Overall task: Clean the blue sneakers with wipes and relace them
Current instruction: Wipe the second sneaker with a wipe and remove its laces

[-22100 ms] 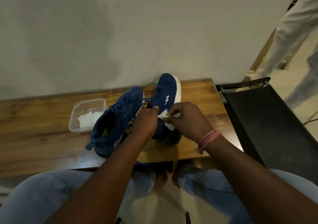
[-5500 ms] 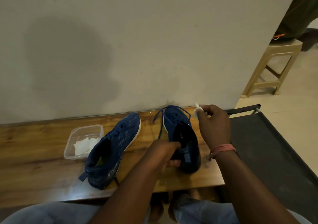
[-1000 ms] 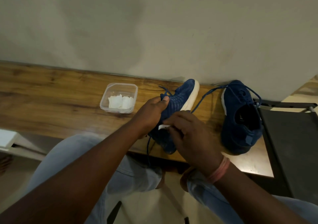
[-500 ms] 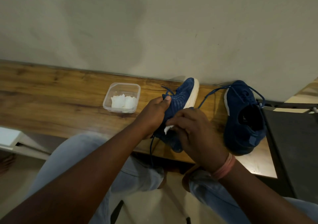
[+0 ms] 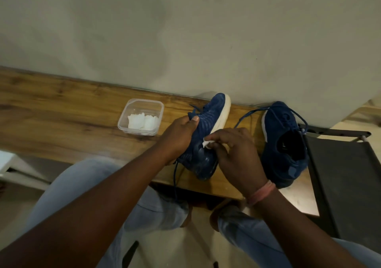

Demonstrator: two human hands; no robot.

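Sneaker, blue, white-soled [image 5: 208,123]: tilted onto its side on the wooden table [image 5: 61,127], toe pointed toward the wall [image 5: 185,30], heel near the table's front edge. It is gripped by the left hand [image 5: 177,138], whose fingers [image 5: 190,119] are curled over the upper near the lace area, thumb side hidden beneath. A loose blue lace [image 5: 175,177] is seen hanging from under the left-hand fingers, past the table edge.

Wipe, white, small [image 5: 207,143]: pinched in the fingertips [image 5: 214,139] of the right hand [image 5: 237,154] and pressed against the shoe's side just below the white sole. The right-hand fingers are bent around the wipe; only a crumpled corner is exposed.

Second blue sneaker [image 5: 284,144]: set upright to the right of the right-hand fingers, apart from them, opening upward, its laces [image 5: 253,113] slack and trailing toward the first shoe.

Clear plastic container [image 5: 142,119]: placed to the left of the left-hand fingers, near but not touching; folded white wipes [image 5: 142,121] are held inside.

Pink wristband [image 5: 260,192]: worn on the right wrist.

Dark chair seat [image 5: 350,175]: located beyond the second sneaker, at the table's right end.

Light blue jeans [image 5: 86,185]: visible below the table edge, beneath both forearms.
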